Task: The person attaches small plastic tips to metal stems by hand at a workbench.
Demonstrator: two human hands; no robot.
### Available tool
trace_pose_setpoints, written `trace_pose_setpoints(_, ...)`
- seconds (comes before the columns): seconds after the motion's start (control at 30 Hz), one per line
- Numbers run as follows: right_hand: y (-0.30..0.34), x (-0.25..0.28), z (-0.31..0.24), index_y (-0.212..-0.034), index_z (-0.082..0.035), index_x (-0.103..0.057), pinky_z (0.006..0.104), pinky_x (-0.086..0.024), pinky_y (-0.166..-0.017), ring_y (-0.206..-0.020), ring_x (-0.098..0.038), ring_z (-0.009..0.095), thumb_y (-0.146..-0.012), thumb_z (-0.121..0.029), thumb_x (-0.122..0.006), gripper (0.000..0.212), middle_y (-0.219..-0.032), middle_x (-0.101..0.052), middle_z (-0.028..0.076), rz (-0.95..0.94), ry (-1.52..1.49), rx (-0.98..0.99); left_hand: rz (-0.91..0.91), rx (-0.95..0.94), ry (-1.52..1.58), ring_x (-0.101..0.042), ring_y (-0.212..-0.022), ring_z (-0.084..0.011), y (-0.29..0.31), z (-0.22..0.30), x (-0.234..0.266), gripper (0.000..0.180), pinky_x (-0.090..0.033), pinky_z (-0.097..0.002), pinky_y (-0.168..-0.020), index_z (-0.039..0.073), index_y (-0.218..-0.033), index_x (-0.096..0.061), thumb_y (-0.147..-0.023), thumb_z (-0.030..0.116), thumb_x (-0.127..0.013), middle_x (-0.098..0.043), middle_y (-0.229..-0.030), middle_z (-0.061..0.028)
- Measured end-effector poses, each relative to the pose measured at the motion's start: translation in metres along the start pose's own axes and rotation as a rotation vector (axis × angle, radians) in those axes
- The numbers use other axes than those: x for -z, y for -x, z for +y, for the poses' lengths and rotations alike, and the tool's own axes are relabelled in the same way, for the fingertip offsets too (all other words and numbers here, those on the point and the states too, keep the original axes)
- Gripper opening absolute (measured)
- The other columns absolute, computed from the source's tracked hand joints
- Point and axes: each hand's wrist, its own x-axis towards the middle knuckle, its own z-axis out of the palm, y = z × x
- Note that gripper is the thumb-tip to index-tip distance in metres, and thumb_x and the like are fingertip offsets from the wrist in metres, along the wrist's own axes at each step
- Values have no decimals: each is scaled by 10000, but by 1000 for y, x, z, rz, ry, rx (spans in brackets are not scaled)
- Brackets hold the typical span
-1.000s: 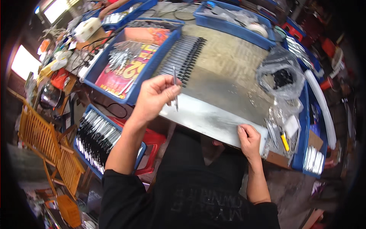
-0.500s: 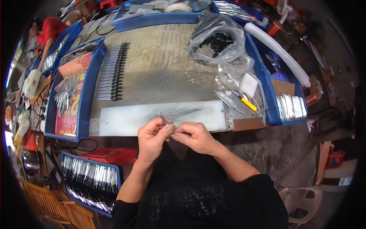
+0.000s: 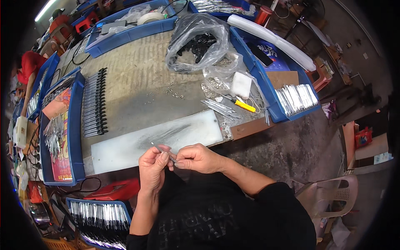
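A thin grey metal rod (image 3: pixel 156 146) slants between my two hands, just over the near edge of a white board (image 3: pixel 121 154). My left hand (image 3: pixel 152 171) is closed, pinching the rod between thumb and fingers. Its tip sticks out past those fingers. My right hand (image 3: pixel 204 160) is also closed, with thumb and forefinger on the rod's other end; that end is mostly hidden by the fingertips. Dark smudges mark the board beyond my hands. Further off lies a neat row of metal rods with black ends (image 3: pixel 96 102).
Small metal parts (image 3: pixel 175 92) are scattered mid-table. To the right are a plastic bag of black parts (image 3: pixel 198 46), loose rods (image 3: pixel 218 108), a yellow-handled screwdriver (image 3: pixel 245 106) and a blue tray (image 3: pixel 273 114). Another blue tray (image 3: pixel 77 154) stands left. A person in red (image 3: pixel 31 64) is at far left.
The view has turned, so the table appears tilted and shifted left. Both hands still hold the rod, and more of it shows beyond my left fingers.
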Motion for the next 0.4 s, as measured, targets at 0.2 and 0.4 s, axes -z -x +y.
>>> trace_pose_setpoints(0.2, 12, 30, -8, -874, 7, -605, 310, -463, -668, -753, -599, 231, -820, -153, -598, 169, -791, -608, 129, 223, 241, 37, 14, -90, -76, -542, -597, -116, 0, 0, 0, 106, -456, -229, -532, -17, -910, -576, -824, 40, -599, -614, -785, -125)
trace_pose_setpoints(0.4, 18, 103, -10, -878, -12, -635, 292, -478, -644, -727, -613, 228, -800, -80, -591, 112, -817, -632, 129, 615, 903, -96, 26, -141, -112, -541, -586, -123, 2, 4, 11, 85, -456, -231, -528, -15, -867, -578, -808, 35, -614, -613, -783, -125)
